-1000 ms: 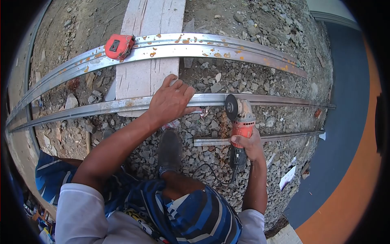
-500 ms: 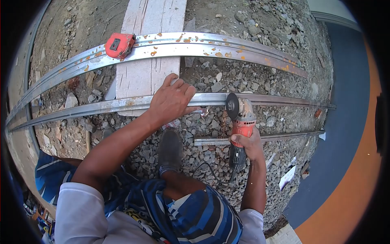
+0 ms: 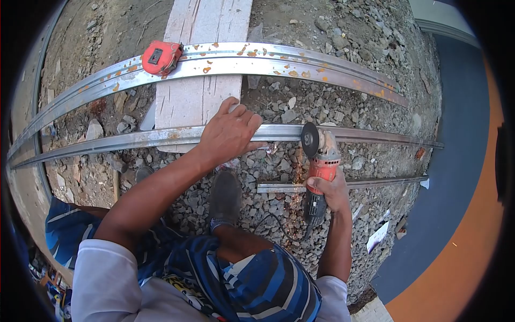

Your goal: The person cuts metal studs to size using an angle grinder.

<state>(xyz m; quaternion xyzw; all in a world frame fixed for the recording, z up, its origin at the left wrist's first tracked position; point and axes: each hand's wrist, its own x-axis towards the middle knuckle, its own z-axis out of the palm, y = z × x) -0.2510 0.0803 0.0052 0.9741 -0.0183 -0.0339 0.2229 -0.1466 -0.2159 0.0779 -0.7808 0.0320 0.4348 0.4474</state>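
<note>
My left hand (image 3: 229,130) is wrapped over a long metal channel (image 3: 287,132), its fingers curled round the far edge. The channel crosses a pale board (image 3: 182,104). In my right hand (image 3: 333,189) is a red and black angle grinder (image 3: 322,170), held by its body. Its dark disc (image 3: 309,139) meets the channel to the right of my left hand. Orange sparks (image 3: 296,201) fall from that contact toward the gravel. Where exactly the disc's edge bites is hidden by the disc itself.
A wider rust-spotted metal channel (image 3: 289,67) lies farther off, with a red tape measure (image 3: 162,57) on it. A shorter metal piece (image 3: 279,187) rests on gravel beneath the grinder. The power cord (image 3: 276,222) curves near my shoe (image 3: 224,198).
The spray of sparks below the disc has grown brighter and longer. Both hands keep their grips, and the view has shifted slightly.
</note>
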